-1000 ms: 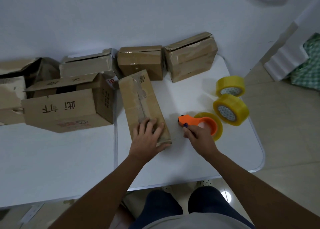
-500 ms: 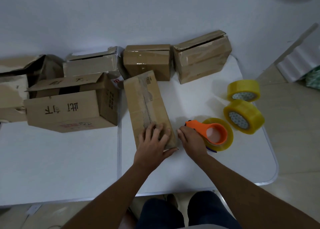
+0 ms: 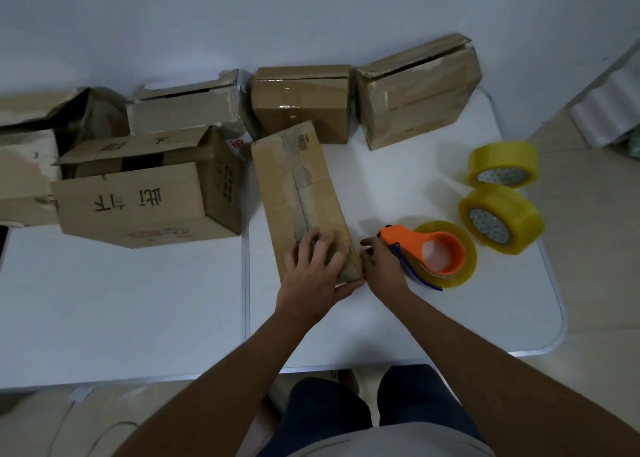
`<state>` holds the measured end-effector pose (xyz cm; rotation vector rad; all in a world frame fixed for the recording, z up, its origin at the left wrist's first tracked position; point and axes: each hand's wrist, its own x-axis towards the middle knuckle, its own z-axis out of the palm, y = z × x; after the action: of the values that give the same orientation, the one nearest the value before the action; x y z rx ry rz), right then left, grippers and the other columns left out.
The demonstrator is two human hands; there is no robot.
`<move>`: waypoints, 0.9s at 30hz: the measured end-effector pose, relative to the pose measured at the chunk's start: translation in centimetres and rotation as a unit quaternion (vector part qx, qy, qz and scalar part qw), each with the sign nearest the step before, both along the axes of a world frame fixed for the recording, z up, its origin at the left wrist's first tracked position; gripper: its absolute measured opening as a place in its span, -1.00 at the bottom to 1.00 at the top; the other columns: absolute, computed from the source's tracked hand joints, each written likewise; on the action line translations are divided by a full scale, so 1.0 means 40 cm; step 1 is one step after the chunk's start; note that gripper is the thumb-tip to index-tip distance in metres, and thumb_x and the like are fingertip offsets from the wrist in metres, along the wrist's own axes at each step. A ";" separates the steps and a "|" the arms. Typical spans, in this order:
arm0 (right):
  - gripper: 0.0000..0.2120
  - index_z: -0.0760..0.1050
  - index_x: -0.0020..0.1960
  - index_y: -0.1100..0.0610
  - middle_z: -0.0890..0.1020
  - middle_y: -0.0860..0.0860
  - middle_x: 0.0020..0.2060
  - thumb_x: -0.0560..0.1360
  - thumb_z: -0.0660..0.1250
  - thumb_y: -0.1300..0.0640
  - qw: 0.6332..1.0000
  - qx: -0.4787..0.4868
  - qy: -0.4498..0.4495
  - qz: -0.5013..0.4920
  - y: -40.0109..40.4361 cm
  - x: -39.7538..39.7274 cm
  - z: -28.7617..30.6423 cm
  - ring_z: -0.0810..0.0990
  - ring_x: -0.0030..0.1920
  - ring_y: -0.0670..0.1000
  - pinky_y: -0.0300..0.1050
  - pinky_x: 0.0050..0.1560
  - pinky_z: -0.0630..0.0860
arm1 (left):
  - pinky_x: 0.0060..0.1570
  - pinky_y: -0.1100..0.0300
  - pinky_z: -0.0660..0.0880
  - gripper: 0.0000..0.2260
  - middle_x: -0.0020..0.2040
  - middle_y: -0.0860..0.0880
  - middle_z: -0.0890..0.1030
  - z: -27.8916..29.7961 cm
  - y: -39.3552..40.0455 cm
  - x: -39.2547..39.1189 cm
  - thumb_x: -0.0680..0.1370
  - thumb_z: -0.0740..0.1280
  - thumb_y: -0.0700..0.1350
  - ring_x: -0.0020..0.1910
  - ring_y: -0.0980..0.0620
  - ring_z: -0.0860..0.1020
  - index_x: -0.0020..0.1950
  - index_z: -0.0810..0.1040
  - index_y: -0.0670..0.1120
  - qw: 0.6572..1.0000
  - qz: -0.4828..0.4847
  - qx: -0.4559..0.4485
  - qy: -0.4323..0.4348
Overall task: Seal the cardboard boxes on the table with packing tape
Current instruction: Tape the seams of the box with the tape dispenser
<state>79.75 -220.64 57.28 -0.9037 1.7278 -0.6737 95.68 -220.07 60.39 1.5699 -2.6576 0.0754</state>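
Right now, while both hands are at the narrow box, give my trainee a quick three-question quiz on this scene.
1. True or false: the left hand lies flat on the narrow box.
2. How many loose tape rolls sit beyond the orange dispenser? A) one B) two C) four
3. Fill in: the right hand is at the dispenser's ____ end, next to the box.

Key: 1 true; 2 B; 3 nose (cutter).
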 end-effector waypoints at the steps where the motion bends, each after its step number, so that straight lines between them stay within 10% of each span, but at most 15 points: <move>1: -0.84 0.47 0.13 0.17 0.55 0.17 -0.16 0.65 0.12 0.27 0.998 -0.014 -0.044 -0.048 0.021 -0.008 0.006 0.54 -0.09 0.09 -0.33 -0.22 0.50 | 0.14 -0.17 0.46 -0.41 0.31 -0.15 0.52 0.001 0.000 0.000 0.55 0.09 0.39 0.33 -0.25 0.45 0.30 0.51 -0.02 1.000 -0.001 -0.002 0.003; 4: -0.74 0.49 0.30 0.10 0.61 -0.03 0.12 0.66 0.17 0.17 0.993 -0.100 -0.048 -0.029 0.108 -0.026 0.054 0.59 0.10 -0.13 -0.30 0.10 0.51 | 0.13 -0.17 0.46 -0.41 0.31 -0.15 0.53 0.001 -0.002 0.001 0.53 0.13 0.39 0.33 -0.25 0.45 0.28 0.52 -0.02 1.000 -0.001 -0.004 0.008; 7: -0.63 0.41 0.43 0.01 0.63 -0.11 0.11 0.63 0.24 0.08 0.991 -0.118 -0.045 0.051 0.152 -0.012 0.071 0.57 -0.06 -0.36 -0.47 -0.06 0.43 | 0.13 -0.18 0.45 -0.40 0.33 -0.15 0.51 -0.001 -0.001 0.001 0.52 0.12 0.39 0.33 -0.25 0.44 0.27 0.54 -0.03 1.000 -0.003 0.003 0.000; 15: -0.55 0.44 0.42 0.04 0.59 -0.10 0.26 0.54 0.38 0.13 0.979 -0.140 -0.069 0.128 0.127 -0.064 0.063 0.54 0.26 -0.19 -0.23 0.28 0.47 | 0.07 -0.15 0.45 -0.38 0.29 -0.16 0.52 0.001 -0.003 0.002 0.51 0.14 0.42 0.28 -0.26 0.47 0.26 0.53 -0.05 1.000 -0.009 -0.008 0.002; 23: -0.55 0.38 0.42 0.12 0.64 0.03 0.19 0.56 0.34 0.11 0.913 -0.184 0.166 0.324 0.066 -0.076 0.101 0.62 0.15 -0.02 -0.20 0.10 0.51 | -0.02 -0.14 0.48 -0.33 0.27 -0.16 0.50 0.008 0.000 -0.002 0.35 0.43 0.37 0.23 -0.24 0.46 0.27 0.44 -0.02 0.999 -0.015 0.028 -0.009; 27: -0.40 0.23 0.50 0.13 0.48 0.07 0.37 0.54 0.38 0.10 0.913 -0.170 0.196 0.315 0.086 -0.063 0.104 0.47 0.34 0.05 -0.05 0.29 0.46 | 0.22 -0.11 0.35 -0.33 0.38 -0.05 0.39 0.073 -0.021 0.022 0.43 0.15 0.48 0.35 -0.11 0.34 0.34 0.44 0.05 0.986 -0.019 0.134 0.094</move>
<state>77.23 -217.19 61.44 -1.8420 1.5274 -0.3682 96.56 -220.90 63.31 1.5038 -2.6335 -0.4280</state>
